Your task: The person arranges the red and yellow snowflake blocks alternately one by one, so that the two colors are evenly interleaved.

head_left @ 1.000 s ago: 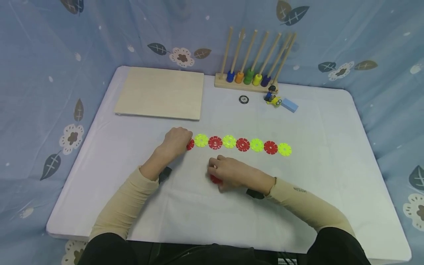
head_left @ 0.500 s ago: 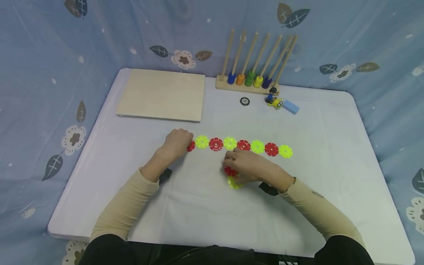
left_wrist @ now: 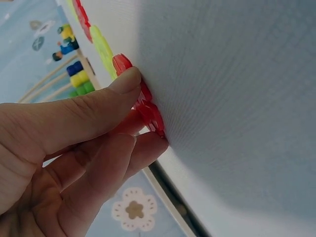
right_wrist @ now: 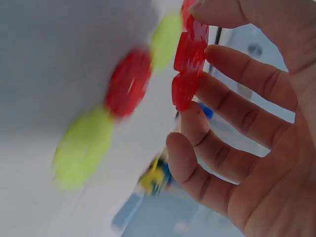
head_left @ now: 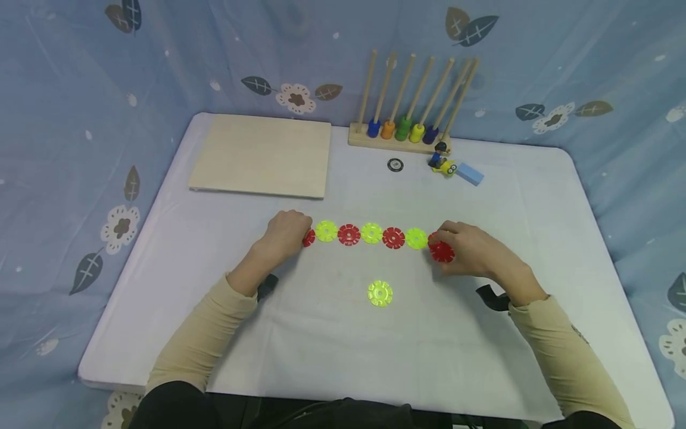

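Note:
My left hand [head_left: 286, 233] pinches a red flower-shaped disc [left_wrist: 148, 111] between thumb and fingers at the left end of a row. Yellow and red discs alternate along that row, among them a yellow disc [head_left: 326, 231] and a red disc [head_left: 393, 238]. Over the row's right end is my right hand [head_left: 471, 249], pinching another red disc [right_wrist: 190, 64] tilted above the table. In the head view this hand hides the end yellow disc, which the right wrist view shows as a blurred yellow disc [right_wrist: 83, 148]. A loose yellow disc [head_left: 380, 294] lies in front of the row.
Behind the row lie a pale wooden board [head_left: 262, 155], a round black-and-white token [head_left: 395, 165] and a light-blue block [head_left: 470, 174]. A small toy figure [head_left: 438, 155] stands beside a peg stand [head_left: 396, 143] with coloured beads. White cloth [head_left: 300, 345] covers the table.
My right hand has moved right with the red disc, from in front of the row to its right end. The loose yellow disc has come into full view. My left hand stays put.

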A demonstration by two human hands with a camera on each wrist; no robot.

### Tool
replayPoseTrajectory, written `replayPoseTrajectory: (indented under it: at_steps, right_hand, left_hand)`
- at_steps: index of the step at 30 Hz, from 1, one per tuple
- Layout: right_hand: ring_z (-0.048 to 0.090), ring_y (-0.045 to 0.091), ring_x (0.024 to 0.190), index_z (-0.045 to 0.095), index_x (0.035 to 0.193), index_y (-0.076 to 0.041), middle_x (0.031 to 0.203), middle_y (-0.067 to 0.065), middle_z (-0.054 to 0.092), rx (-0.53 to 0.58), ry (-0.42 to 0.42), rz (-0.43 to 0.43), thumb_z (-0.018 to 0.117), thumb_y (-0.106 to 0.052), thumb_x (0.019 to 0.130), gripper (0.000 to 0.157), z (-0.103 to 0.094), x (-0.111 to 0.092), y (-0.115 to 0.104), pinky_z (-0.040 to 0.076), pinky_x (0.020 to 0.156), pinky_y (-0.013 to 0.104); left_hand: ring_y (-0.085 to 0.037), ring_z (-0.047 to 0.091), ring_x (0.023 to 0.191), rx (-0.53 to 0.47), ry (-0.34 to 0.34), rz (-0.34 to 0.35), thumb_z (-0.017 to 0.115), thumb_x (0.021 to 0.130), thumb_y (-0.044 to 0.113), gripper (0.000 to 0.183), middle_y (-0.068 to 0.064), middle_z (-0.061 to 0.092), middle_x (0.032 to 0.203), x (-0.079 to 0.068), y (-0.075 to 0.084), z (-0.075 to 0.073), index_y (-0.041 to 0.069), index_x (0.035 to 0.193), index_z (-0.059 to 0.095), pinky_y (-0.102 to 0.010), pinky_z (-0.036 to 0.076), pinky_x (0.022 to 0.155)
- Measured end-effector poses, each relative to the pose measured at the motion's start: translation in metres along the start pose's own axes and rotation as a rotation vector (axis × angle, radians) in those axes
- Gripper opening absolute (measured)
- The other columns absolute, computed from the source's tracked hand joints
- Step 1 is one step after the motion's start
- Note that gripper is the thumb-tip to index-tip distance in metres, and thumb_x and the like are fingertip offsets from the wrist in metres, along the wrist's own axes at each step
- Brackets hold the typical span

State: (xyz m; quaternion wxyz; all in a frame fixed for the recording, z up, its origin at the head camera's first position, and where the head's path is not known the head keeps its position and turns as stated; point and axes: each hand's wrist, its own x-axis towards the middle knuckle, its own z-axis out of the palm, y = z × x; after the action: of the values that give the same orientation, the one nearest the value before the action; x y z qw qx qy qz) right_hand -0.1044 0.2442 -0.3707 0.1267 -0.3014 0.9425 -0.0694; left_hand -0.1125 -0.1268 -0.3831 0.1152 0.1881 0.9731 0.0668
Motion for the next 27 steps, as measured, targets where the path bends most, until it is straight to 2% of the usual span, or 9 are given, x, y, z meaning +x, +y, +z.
replayPoseTrajectory:
  at_steps: [10,15,22,27]
  right_hand:
    - [0.057,0.034,0.1,0.065,0.113,-0.005,0.114,0.017,0.06,0.053,-0.019,0.221,0.082,-0.023,0.069,0.051,0.0,-0.031,0.059,0.056,0.079,0.047]
    - [0.056,0.035,0.096,0.064,0.114,-0.003,0.113,0.02,0.059,0.063,-0.021,0.283,0.08,-0.024,0.072,0.05,0.002,-0.039,0.08,0.056,0.076,0.047]
    - [0.055,0.036,0.098,0.064,0.114,-0.005,0.113,0.02,0.057,0.112,-0.048,0.321,0.08,-0.024,0.071,0.05,0.007,-0.039,0.087,0.056,0.072,0.044]
    - [0.056,0.031,0.092,0.066,0.111,-0.006,0.109,0.017,0.06,0.121,-0.031,0.294,0.08,-0.021,0.07,0.046,0.01,-0.035,0.086,0.056,0.072,0.042]
  left_hand:
    - [-0.019,0.05,0.065,0.004,0.009,0.013,0.062,0.081,-0.009,0.011,-0.01,0.065,0.072,0.0,0.0,0.0,0.002,0.08,0.065,-0.034,0.048,0.062]
    - [-0.019,0.05,0.065,0.006,0.015,0.015,0.062,0.08,-0.01,0.012,-0.01,0.065,0.072,0.0,-0.001,-0.001,0.002,0.079,0.065,-0.034,0.049,0.062]
    - [-0.019,0.051,0.065,0.022,-0.003,0.008,0.064,0.081,-0.007,0.009,-0.01,0.066,0.074,0.001,-0.001,-0.002,0.002,0.082,0.066,-0.033,0.049,0.061]
    - [-0.019,0.052,0.065,0.025,-0.002,0.007,0.065,0.081,-0.006,0.008,-0.011,0.066,0.074,0.001,-0.001,-0.001,0.001,0.084,0.067,-0.032,0.049,0.061]
